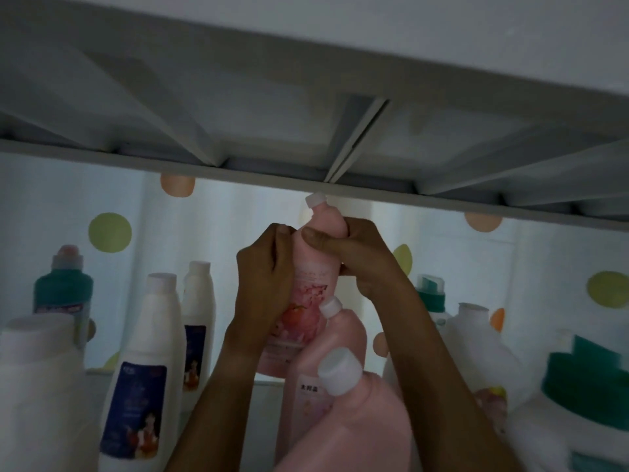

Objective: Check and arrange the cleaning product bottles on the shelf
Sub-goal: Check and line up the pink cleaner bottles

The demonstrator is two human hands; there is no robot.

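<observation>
Both hands are gripping the rear pink bottle [320, 240] near its neck: the left hand [265, 277] is curling round its left side, the right hand [357, 257] is wrapping its shoulder. It is standing upright at the back of the shelf, behind two more pink bottles [337, 349], white bottles [153, 352] lining up to the left.

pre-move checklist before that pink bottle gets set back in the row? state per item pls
1. Left hand grip on the rear pink bottle: ok, fingers curled round its side.
2. Right hand grip: ok, thumb across the bottle's neck.
3. White cap on: ok, seated; tightness cannot tell.
4. Headroom under the upper shelf: not ok, cap sits right at its edge.
5. Landing spot behind the two front pink bottles: cannot tell, hidden.
6. Label faces front: ok.
</observation>
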